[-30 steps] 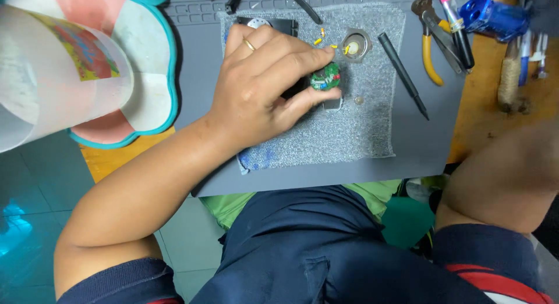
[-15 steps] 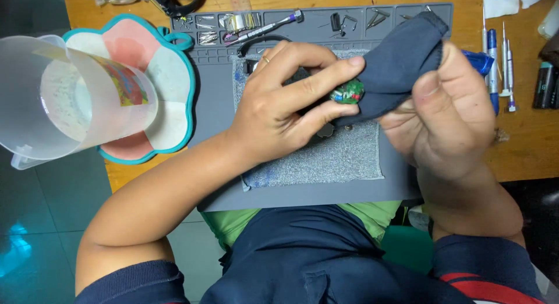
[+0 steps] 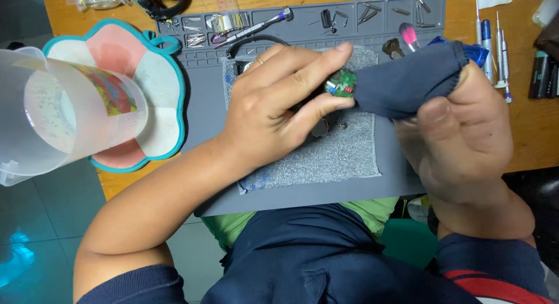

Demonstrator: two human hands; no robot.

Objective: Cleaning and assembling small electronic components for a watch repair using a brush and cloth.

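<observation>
My left hand [image 3: 273, 103] pinches a small round green circuit board [image 3: 342, 83] between thumb and fingers, above a grey fabric pad [image 3: 343, 155]. My right hand [image 3: 466, 132] grips a dark blue cloth [image 3: 407, 83] and presses its end against the board. A ring sits on one finger of my left hand. Small dark parts [image 3: 320, 128] lie on the pad just under the left thumb.
A grey work mat [image 3: 204, 115] with compartments of screws and bits covers the wooden bench [image 3: 541, 132]. A translucent plastic jug [image 3: 64, 115] stands on a teal-rimmed coaster [image 3: 166, 89] at the left. Screwdrivers [image 3: 501, 48], a pink brush [image 3: 409, 35] and batteries [image 3: 541, 74] lie at the right.
One second ago only my left hand held the board on the pad. My right hand has since come in with the blue cloth and now presses it onto the board.
</observation>
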